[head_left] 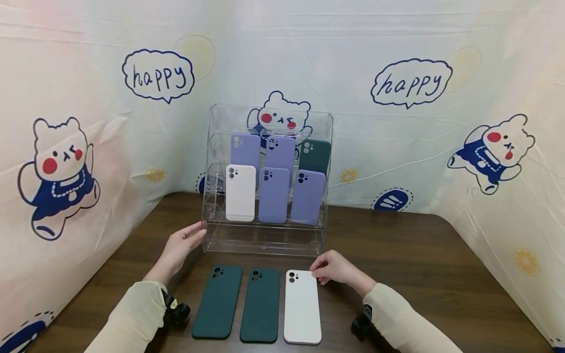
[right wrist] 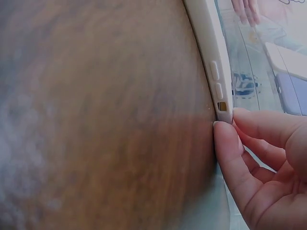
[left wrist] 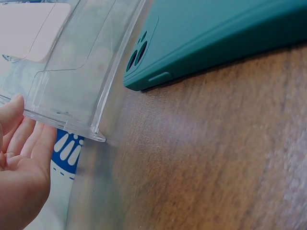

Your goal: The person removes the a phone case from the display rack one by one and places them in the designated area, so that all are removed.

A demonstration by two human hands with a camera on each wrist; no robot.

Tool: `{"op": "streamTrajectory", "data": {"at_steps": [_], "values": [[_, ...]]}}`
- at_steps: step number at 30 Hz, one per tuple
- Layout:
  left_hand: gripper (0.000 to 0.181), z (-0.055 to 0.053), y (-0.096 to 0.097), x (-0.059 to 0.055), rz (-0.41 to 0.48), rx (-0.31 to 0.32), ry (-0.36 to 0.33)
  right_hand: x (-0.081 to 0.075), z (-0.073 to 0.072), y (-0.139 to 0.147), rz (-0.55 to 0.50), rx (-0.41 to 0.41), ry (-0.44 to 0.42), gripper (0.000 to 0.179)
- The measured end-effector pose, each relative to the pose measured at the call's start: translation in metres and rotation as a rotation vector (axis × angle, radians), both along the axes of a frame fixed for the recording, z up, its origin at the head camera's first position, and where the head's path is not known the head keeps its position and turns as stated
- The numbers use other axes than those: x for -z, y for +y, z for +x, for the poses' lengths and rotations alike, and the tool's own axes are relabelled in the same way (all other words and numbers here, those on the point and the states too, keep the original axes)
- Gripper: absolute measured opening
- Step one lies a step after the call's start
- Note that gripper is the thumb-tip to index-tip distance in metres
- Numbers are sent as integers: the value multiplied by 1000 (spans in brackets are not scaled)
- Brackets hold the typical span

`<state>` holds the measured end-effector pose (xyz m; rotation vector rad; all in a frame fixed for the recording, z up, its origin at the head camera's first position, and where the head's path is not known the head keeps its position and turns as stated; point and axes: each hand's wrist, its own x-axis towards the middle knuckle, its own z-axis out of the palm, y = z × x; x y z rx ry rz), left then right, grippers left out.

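My left hand (head_left: 182,245) is at the left side of a clear acrylic display stand (head_left: 265,245). Its fingers lie fairly straight along the side, with the thumb (left wrist: 12,112) at the front edge. My right hand (head_left: 337,269) pinches the upper right corner of a white phone case (head_left: 302,309) between thumb and index finger, as the right wrist view shows up close. Left of that case lie two dark green phone cases, one in the middle (head_left: 260,306) and one at the left (head_left: 217,304). All three have their camera cutouts toward the stand.
On the stand's lower filled tier stand a white case (head_left: 240,193) and two lilac cases, one central (head_left: 273,196), one right (head_left: 308,198). Behind them are two more lilac cases and a green case (head_left: 315,154). Printed cloth (head_left: 282,49) hangs around the wooden table (head_left: 388,245).
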<state>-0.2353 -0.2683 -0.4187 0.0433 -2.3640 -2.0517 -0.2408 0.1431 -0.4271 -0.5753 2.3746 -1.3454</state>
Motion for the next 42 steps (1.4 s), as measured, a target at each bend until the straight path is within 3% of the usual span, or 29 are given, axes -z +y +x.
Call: {"op": "streamTrajectory", "data": {"at_steps": [13,19,31,42], "values": [[58,-2,0,2,-4,1,10,1,-2,1,2,6,-16,8],[57,-2,-2,2,-1,9,11,-9,-5,4,-3,18,-20,13],[57,-3,-2,2,10,8,3,-50,-12,14,-77,-18,50,27],[58,-1,-1,1,10,10,6,-102,-19,17,-84,35,140,29]]}}
